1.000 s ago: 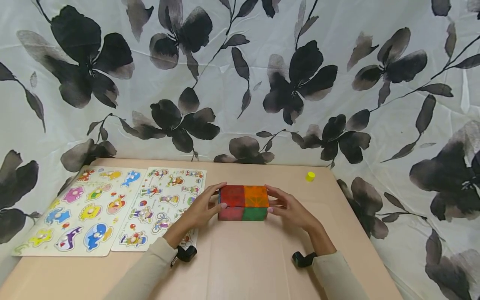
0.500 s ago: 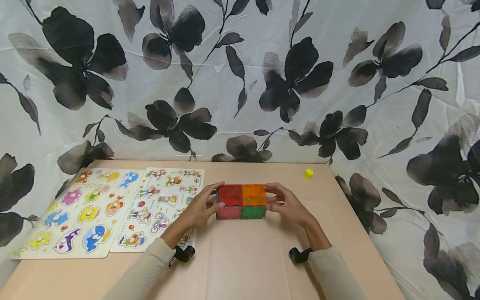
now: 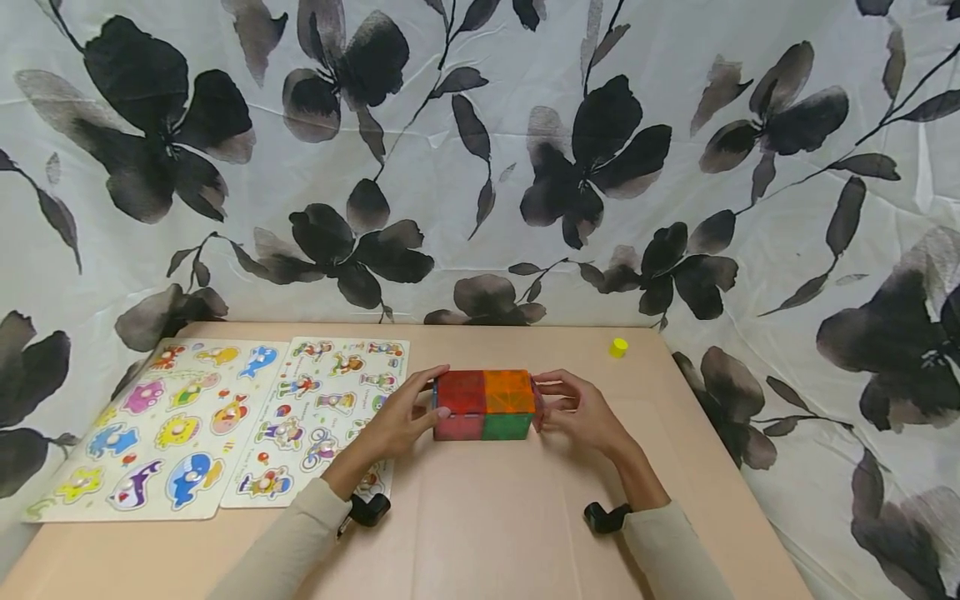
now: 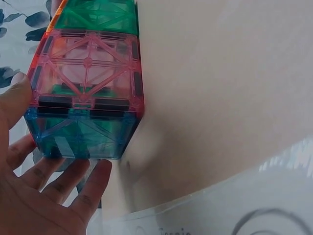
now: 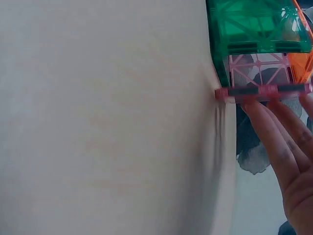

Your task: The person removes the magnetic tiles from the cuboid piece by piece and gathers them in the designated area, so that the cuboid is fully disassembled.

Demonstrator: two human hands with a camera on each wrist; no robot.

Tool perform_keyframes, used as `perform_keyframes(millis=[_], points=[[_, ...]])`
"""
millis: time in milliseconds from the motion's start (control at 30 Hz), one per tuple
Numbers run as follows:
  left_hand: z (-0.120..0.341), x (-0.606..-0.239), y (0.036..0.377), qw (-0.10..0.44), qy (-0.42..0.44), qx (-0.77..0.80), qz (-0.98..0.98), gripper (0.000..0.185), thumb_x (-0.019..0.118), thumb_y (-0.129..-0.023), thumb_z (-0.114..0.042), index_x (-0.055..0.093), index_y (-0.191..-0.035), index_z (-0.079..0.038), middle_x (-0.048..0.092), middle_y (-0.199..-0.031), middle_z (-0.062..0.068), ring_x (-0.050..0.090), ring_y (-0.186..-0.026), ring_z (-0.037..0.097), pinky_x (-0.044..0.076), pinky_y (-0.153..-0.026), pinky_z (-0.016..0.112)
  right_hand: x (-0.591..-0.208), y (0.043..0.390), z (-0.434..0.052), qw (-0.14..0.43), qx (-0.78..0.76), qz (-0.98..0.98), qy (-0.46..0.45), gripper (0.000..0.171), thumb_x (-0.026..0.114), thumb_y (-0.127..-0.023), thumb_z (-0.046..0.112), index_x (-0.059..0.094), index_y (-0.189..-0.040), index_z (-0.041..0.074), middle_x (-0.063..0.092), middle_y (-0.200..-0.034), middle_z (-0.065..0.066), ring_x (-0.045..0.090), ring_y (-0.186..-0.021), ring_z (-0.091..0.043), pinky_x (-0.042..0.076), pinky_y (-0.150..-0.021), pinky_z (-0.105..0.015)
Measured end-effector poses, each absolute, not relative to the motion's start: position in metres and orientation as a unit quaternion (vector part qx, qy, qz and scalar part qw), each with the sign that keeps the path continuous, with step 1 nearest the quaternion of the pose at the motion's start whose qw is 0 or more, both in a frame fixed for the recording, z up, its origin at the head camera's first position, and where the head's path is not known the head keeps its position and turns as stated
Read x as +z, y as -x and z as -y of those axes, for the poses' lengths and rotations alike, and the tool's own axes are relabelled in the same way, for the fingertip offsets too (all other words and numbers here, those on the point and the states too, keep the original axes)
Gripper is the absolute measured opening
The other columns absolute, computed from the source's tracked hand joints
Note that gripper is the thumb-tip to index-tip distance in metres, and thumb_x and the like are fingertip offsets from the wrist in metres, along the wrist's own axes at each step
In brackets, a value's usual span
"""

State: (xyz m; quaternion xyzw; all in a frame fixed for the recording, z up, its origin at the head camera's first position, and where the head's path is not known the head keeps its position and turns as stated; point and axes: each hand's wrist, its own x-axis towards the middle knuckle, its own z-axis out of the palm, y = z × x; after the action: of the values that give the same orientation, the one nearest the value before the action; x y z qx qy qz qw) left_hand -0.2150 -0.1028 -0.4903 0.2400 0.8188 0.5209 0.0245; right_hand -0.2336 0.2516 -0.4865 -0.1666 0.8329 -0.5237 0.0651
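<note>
A box of see-through magnetic tiles (image 3: 483, 406) lies on the table, its top red and orange, its front pink and green. At its left end my left hand (image 3: 405, 415) grips it; the left wrist view shows spread fingertips against the blue end tile (image 4: 83, 134). My right hand (image 3: 579, 410) holds a pink magnetic tile (image 5: 264, 91) at the right end. In the right wrist view this tile appears nearly edge-on, with a gap between its near edge and the green tile (image 5: 261, 24). Fingers touch its outer side; the right thumb is hard to make out there.
Two sticker sheets (image 3: 172, 425) with cartoon figures lie on the left of the table (image 3: 495, 525). A small yellow cylinder (image 3: 618, 347) stands near the back right corner. Behind the table hangs a floral cloth (image 3: 480, 167).
My right hand has shifted slightly right, and the pink tile now shows a little apart from the box's right end. My left hand and the box stay in place.
</note>
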Motion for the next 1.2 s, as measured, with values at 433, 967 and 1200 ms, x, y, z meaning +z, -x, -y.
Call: perform_keyframes(millis=[433,967,1200], points=[[0.103,-0.489,0.214,0.045,-0.218,0.516,-0.827,0.072,0.071,-0.103,-0.022,0.036,-0.165,-0.019,0.041,-0.168,0.015,0.044,-0.153,0.041,0.053,-0.111,0.058,-0.473,0.22,-0.247,-0.072,-0.346,-0.923,0.154,0.023,0.083,-0.093,0.015,0.08,-0.116,0.022,0.081,-0.112,0.001,0.067,-0.076,-0.009,0.058,-0.071,-0.022],[0.103,-0.486,0.214,0.043,-0.222,0.512,-0.828,0.071,0.072,-0.102,-0.02,0.037,-0.165,-0.018,0.043,-0.166,0.015,0.046,-0.151,0.04,0.052,-0.11,0.059,-0.487,0.24,-0.279,-0.028,-0.573,-0.816,-0.067,0.031,0.068,-0.103,0.003,0.071,-0.132,0.009,0.075,-0.124,-0.02,0.079,-0.091,-0.021,0.065,-0.081,-0.034],[0.102,-0.486,0.213,0.038,-0.225,0.509,-0.83,0.071,0.072,-0.102,-0.019,0.038,-0.164,-0.018,0.043,-0.166,0.015,0.047,-0.151,0.04,0.053,-0.107,0.059,-0.494,0.254,-0.278,0.008,-0.66,-0.741,-0.124,0.036,0.062,-0.105,0.0,0.063,-0.141,0.001,0.075,-0.124,-0.026,0.081,-0.089,-0.02,0.064,-0.086,-0.037]])
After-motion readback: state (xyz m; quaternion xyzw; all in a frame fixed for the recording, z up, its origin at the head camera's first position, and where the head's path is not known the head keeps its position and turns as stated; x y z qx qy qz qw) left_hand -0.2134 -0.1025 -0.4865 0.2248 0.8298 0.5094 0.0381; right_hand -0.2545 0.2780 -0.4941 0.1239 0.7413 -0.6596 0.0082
